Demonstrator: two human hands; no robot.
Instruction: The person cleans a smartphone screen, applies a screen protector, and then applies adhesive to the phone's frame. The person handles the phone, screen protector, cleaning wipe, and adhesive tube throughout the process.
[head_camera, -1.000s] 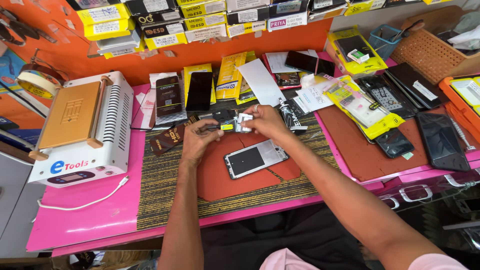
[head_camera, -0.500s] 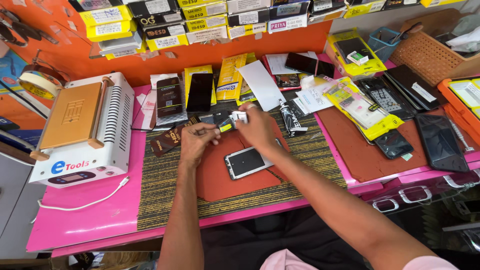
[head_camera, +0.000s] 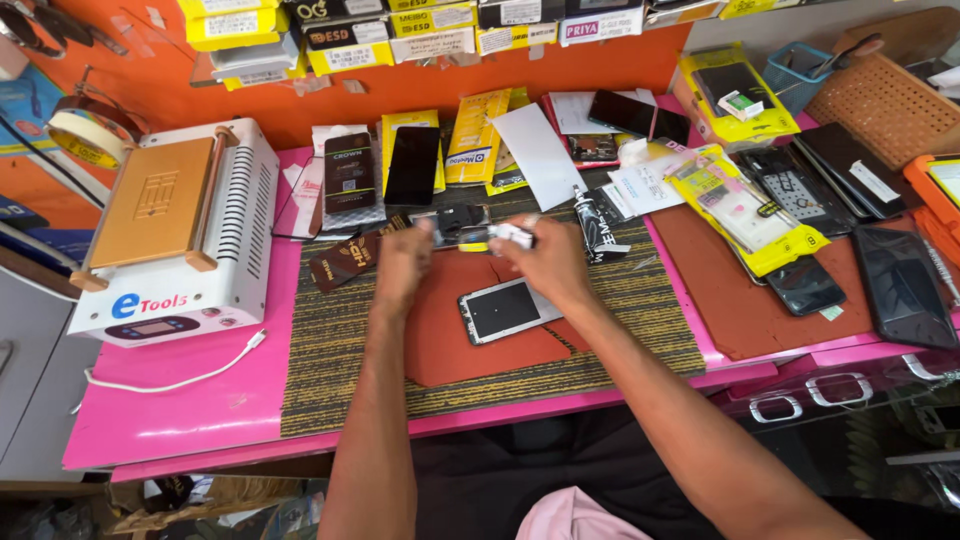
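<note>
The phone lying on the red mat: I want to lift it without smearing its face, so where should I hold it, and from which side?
Probably by its two long edges, coming from above. The phone lies flat and slightly skewed on the red mat, so only its thin rim offers a pinch. Its near-left end is free; the right hand crowds the far corner, while the left hand stays clear.
</note>
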